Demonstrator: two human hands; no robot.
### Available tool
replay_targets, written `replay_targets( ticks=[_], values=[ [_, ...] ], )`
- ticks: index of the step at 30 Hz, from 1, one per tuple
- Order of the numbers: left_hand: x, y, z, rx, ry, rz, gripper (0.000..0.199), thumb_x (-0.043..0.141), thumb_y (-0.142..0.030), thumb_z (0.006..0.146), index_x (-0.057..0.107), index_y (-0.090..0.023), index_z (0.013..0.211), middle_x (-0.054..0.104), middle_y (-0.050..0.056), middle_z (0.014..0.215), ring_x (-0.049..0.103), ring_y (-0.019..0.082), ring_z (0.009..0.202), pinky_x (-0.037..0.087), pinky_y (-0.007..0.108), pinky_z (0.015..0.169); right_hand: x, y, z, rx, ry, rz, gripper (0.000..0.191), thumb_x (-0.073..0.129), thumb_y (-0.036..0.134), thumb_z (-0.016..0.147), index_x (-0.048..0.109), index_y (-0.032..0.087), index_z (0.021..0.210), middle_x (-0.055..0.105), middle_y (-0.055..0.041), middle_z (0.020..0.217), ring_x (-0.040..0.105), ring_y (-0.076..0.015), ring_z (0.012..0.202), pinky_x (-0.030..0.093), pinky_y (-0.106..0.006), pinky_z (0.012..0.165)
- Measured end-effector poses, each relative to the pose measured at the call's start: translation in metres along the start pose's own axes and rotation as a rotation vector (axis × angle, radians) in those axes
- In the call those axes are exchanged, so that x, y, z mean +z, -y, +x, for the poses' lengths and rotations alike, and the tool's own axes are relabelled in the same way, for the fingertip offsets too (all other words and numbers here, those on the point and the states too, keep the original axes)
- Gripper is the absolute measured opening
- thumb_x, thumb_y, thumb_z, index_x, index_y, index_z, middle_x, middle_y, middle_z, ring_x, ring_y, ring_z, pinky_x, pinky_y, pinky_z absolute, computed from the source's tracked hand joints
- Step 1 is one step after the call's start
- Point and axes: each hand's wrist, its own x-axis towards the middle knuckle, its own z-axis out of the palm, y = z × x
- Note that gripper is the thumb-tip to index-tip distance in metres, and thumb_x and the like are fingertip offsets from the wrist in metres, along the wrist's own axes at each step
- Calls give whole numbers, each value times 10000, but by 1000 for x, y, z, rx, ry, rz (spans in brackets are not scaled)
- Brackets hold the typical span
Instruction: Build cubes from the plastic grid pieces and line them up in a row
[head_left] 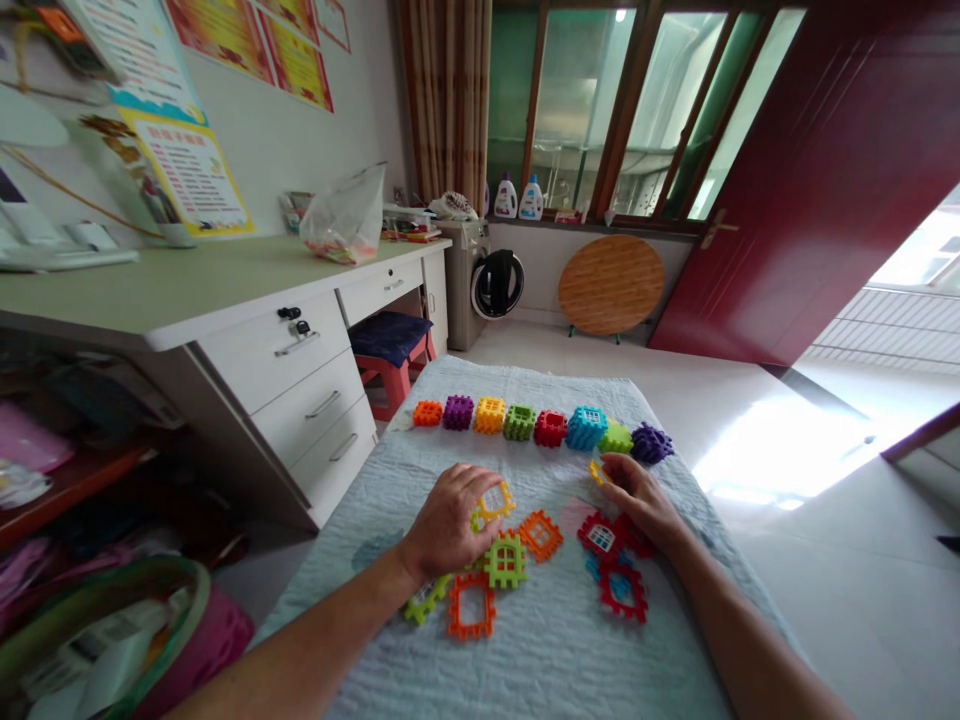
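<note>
My left hand [454, 515] is curled around the edge of a yellow square interlocking block [507, 490], partly hidden behind the fingers. In my right hand [641, 495], thumb and fingers pinch another yellow interlocking block [598, 472], seen nearly edge-on. Below my left hand lie a green window block [507, 572], an orange open-frame block [472, 632] and an orange window block [541, 535]. Red window block [600, 538], red open-frame block [637, 600] and some blue ones lie beside my right wrist.
Stacks of blocks sorted by colour stand in a row across the cloth-covered table [570, 660], among them a purple stack [458, 412] and a blue stack [585, 430]. On the left are a desk [247, 285], a stool [394, 342] and a pink basket [225, 625].
</note>
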Motion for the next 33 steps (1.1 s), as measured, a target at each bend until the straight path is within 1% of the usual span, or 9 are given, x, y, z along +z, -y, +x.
replay_targets(
  ticks=[5, 9, 13, 16, 19, 22, 25, 30, 33],
  values=[
    [2, 9, 3, -26, 21, -54, 414, 663, -195, 712, 581, -190, 1118, 641, 73, 1116, 564, 240, 1042, 446, 417, 966, -1, 6, -2, 18, -17, -28, 431, 585, 412, 779, 555, 167, 1132, 663, -70, 945, 629, -218, 843, 515, -356, 765],
    [-4, 4, 8, -33, 52, -96, 453, 678, -193, 709, 563, -193, 1147, 635, 75, 1131, 569, 235, 1051, 456, 399, 957, 5, 45, -2, -73, -43, -147, 409, 582, 342, 773, 547, 166, 1141, 659, -80, 951, 629, -206, 857, 507, -367, 800],
    [-15, -9, 16, -33, 60, -155, 479, 676, -223, 724, 531, -208, 1180, 623, 72, 1139, 570, 234, 1061, 457, 393, 957, 31, 96, -11, -315, 174, -257, 568, 619, 295, 745, 456, 196, 1280, 646, -84, 1047, 623, -202, 904, 497, -363, 824],
    [-19, -17, 17, -67, 78, -206, 510, 675, -226, 719, 508, -208, 1200, 618, 70, 1134, 578, 228, 1046, 464, 379, 946, 56, 116, -21, -375, 250, -309, 699, 622, 290, 749, 340, 193, 1382, 640, -111, 1084, 621, -232, 946, 493, -392, 833],
    [-17, -20, 13, -80, 152, -247, 533, 666, -208, 701, 506, -196, 1209, 608, 70, 1164, 573, 226, 1071, 447, 363, 972, 72, 117, -28, -377, 232, -303, 802, 644, 274, 731, 258, 173, 1426, 628, -150, 1121, 605, -273, 1011, 486, -436, 856],
    [-13, -19, 8, -99, 231, -245, 557, 657, -195, 680, 510, -166, 1217, 603, 81, 1194, 558, 233, 1103, 422, 354, 999, 74, 106, -28, -406, 229, -237, 861, 669, 261, 702, 231, 179, 1439, 603, -155, 1187, 568, -288, 1092, 460, -464, 912],
    [-8, -18, 9, -103, 290, -215, 568, 635, -180, 670, 515, -149, 1225, 607, 86, 1201, 553, 237, 1109, 410, 352, 1007, 66, 91, -23, -387, 160, -153, 751, 598, 191, 715, 298, 211, 1403, 602, -112, 1195, 569, -248, 1087, 464, -433, 914],
    [-2, -19, 15, -25, 401, -121, 609, 623, -180, 650, 526, -132, 1250, 605, 105, 1219, 537, 260, 1117, 398, 366, 1011, 57, 70, -15, -298, -90, -175, 504, 497, 127, 714, 491, 211, 1212, 665, -56, 988, 612, -192, 881, 495, -356, 795],
    [1, -18, 17, 3, 450, -83, 627, 643, -242, 667, 516, -140, 1273, 584, 116, 1256, 525, 277, 1142, 396, 376, 1010, 57, 65, -14, -277, -135, -204, 435, 488, 119, 717, 534, 207, 1141, 673, -33, 894, 608, -168, 783, 489, -322, 758]
  ],
)
